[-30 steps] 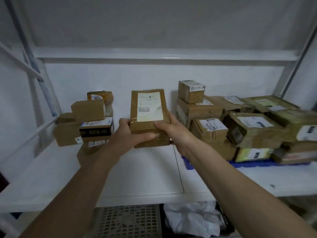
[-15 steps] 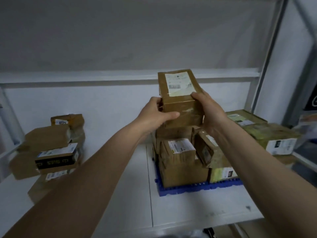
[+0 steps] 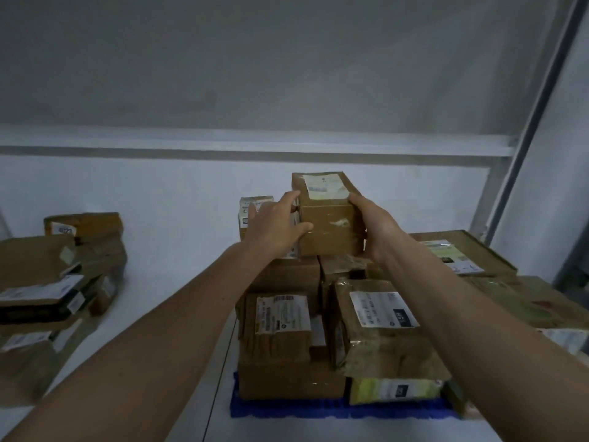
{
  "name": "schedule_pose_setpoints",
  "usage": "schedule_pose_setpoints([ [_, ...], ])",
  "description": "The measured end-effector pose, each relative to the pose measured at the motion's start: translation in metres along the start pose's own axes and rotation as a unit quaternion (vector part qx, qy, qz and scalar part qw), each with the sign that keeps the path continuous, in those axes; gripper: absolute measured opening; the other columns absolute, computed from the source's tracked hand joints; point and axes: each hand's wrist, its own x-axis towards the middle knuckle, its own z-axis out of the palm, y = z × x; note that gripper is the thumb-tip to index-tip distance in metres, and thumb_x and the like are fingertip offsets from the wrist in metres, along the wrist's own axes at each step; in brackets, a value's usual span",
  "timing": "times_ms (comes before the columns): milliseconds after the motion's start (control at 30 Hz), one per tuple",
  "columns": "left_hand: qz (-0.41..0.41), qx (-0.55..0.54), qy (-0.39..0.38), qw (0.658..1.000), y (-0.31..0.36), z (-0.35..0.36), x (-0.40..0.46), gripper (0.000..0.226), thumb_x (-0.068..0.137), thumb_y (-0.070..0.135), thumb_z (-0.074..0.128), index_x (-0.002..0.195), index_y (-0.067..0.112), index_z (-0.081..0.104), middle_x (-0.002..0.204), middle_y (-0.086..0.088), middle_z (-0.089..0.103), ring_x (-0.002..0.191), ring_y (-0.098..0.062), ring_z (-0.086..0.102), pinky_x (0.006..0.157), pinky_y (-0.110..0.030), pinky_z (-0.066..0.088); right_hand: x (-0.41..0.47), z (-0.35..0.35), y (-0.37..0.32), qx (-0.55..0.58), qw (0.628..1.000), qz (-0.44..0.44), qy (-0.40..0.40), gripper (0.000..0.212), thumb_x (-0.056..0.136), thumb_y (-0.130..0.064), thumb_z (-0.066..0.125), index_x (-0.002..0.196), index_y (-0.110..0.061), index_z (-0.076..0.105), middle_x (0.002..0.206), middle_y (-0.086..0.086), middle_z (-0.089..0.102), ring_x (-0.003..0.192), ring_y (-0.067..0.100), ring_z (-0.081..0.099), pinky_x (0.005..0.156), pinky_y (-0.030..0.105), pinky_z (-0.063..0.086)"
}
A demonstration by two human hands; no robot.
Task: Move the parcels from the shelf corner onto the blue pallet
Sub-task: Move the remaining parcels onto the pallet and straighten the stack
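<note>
On the white shelf (image 3: 178,330), both the left hand (image 3: 274,226) and the right hand (image 3: 376,229) gripped opposite sides of a brown parcel (image 3: 328,215) atop the stack on the blue pallet (image 3: 287,409), while other parcels (image 3: 57,282) sat at the shelf's left corner.

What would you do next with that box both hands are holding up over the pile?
Probably lower the box onto the stacked parcels and let go. The left hand and right hand hold its sides just above the stack on the blue pallet.
</note>
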Motion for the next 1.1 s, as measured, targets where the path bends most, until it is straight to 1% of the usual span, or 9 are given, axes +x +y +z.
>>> schedule_pose_setpoints([
  [133, -0.001, 0.082, 0.002, 0.997, -0.008, 0.008, 0.009, 0.064, 0.088, 0.045, 0.061, 0.144, 0.028, 0.035, 0.143, -0.002, 0.048, 0.138, -0.024, 0.033, 0.115, -0.052, 0.008, 0.021, 0.001, 0.010, 0.007, 0.999, 0.032, -0.025, 0.021, 0.090, -0.042, 0.054, 0.085, -0.023, 0.061, 0.047, -0.003, 0.065, 0.039, 0.014, 0.064, 0.039, 0.031, 0.051],
  [233, -0.005, 0.072, -0.010, 0.997, -0.015, 0.014, 0.012, 0.064, 0.088, 0.042, 0.062, 0.144, 0.026, 0.037, 0.145, -0.002, 0.046, 0.137, -0.025, 0.034, 0.115, -0.052, 0.017, 0.034, 0.001, 0.018, -0.007, 0.999, 0.014, -0.030, 0.017, 0.090, -0.042, 0.053, 0.086, -0.027, 0.061, 0.060, 0.000, 0.071, 0.050, 0.018, 0.068, 0.041, 0.030, 0.052],
  [367, -0.003, 0.063, -0.026, 0.998, -0.021, 0.017, 0.013, 0.067, 0.088, 0.036, 0.065, 0.145, 0.016, 0.037, 0.145, -0.007, 0.044, 0.136, -0.027, 0.035, 0.113, -0.048, 0.026, 0.040, 0.008, 0.025, -0.036, 0.998, 0.043, -0.025, 0.020, 0.084, -0.049, 0.054, 0.090, -0.032, 0.061, 0.093, 0.004, 0.064, 0.083, 0.026, 0.061, 0.063, 0.045, 0.056],
  [500, -0.001, 0.071, -0.020, 0.997, -0.019, 0.018, 0.016, 0.066, 0.088, 0.035, 0.064, 0.144, 0.012, 0.036, 0.145, -0.006, 0.038, 0.133, -0.024, 0.034, 0.106, -0.039, 0.033, 0.045, 0.013, 0.026, -0.034, 0.998, 0.050, -0.026, 0.022, 0.084, -0.050, 0.054, 0.086, -0.030, 0.062, 0.091, 0.004, 0.065, 0.082, 0.025, 0.062, 0.059, 0.039, 0.054],
  [633, 0.008, 0.083, -0.026, 0.996, -0.022, 0.015, 0.020, 0.060, 0.087, 0.035, 0.066, 0.137, 0.012, 0.042, 0.137, -0.006, 0.049, 0.126, -0.024, 0.043, 0.099, -0.038, 0.038, 0.049, 0.018, 0.026, -0.041, 0.998, 0.042, -0.022, 0.025, 0.090, -0.048, 0.049, 0.085, -0.026, 0.060, 0.087, 0.005, 0.066, 0.079, 0.024, 0.063, 0.060, 0.035, 0.053],
  [800, 0.025, 0.075, -0.010, 0.997, -0.031, 0.017, 0.020, 0.060, 0.086, 0.031, 0.068, 0.136, 0.013, 0.041, 0.138, -0.005, 0.045, 0.126, -0.021, 0.041, 0.100, -0.037, 0.037, 0.052, 0.023, 0.030, -0.095, 0.995, 0.030, 0.000, 0.035, 0.089, -0.053, 0.047, 0.099, -0.022, 0.059, 0.102, 0.005, 0.063, 0.093, 0.026, 0.060, 0.081, 0.042, 0.053],
  [967, 0.027, 0.078, -0.021, 0.996, -0.034, 0.018, 0.019, 0.066, 0.087, 0.032, 0.066, 0.142, 0.014, 0.036, 0.143, -0.004, 0.041, 0.130, -0.022, 0.038, 0.104, -0.040, 0.036, 0.047, 0.023, 0.024, -0.108, 0.994, 0.017, -0.005, 0.031, 0.093, -0.047, 0.046, 0.096, -0.019, 0.059, 0.099, 0.005, 0.064, 0.079, 0.018, 0.057, 0.056, 0.030, 0.042],
  [1033, 0.035, 0.063, -0.015, 0.997, -0.033, 0.016, 0.018, 0.062, 0.088, 0.034, 0.065, 0.141, 0.016, 0.038, 0.140, -0.003, 0.044, 0.128, -0.022, 0.041, 0.101, -0.039, 0.039, 0.046, 0.021, 0.024, -0.166, 0.986, -0.032, 0.014, 0.045, 0.094, -0.046, 0.044, 0.124, -0.015, 0.053, 0.124, 0.010, 0.058, 0.098, 0.023, 0.057, 0.071, 0.038, 0.048],
  [1100, 0.051, 0.047, 0.018, 0.997, -0.030, 0.010, 0.017, 0.054, 0.089, 0.032, 0.062, 0.137, 0.017, 0.043, 0.137, -0.003, 0.049, 0.124, -0.021, 0.044, 0.097, -0.036, 0.038, 0.043, 0.020, 0.024, -0.313, 0.935, -0.150, 0.069, 0.057, 0.094, -0.045, 0.045, 0.142, -0.016, 0.038, 0.144, 0.013, 0.039, 0.128, 0.031, 0.039, 0.102, 0.048, 0.039],
])
